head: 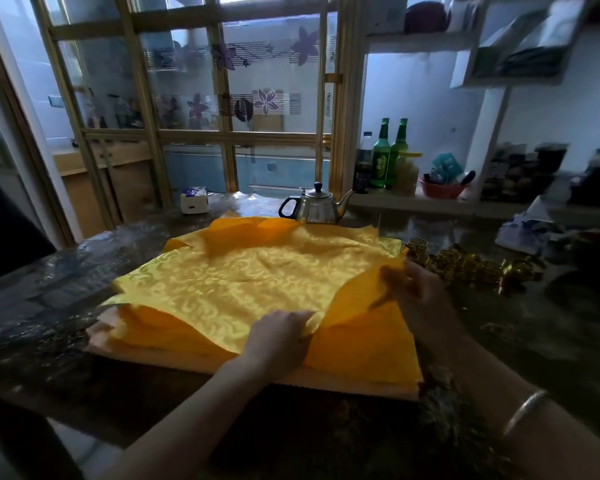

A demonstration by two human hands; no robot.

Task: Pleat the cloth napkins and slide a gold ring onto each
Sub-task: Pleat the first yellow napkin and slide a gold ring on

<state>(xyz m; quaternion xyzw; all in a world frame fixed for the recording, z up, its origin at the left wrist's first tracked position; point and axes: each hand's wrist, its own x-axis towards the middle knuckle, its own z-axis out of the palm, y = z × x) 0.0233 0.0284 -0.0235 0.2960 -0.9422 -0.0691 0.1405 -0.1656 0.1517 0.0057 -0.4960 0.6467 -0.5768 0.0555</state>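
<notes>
Your left grip [278, 337] pinches the near edge of the top napkin [250, 278] on the stack [153, 336]; your right grip [418, 289] holds its right corner raised. Rings [465, 266] lie just beside on the surface [84, 265]; a teapot [317, 206] stands behind.

A home dining corner beside a kitchen, steel teapot [317, 207] set on a dark table [66, 271], two green bottles [380, 157] and a red bowl [442, 191] kept on white shelving [413, 203], flower-stickered glass panes [264, 98] framed in wood, a counter [94, 161] seen behind them.
</notes>
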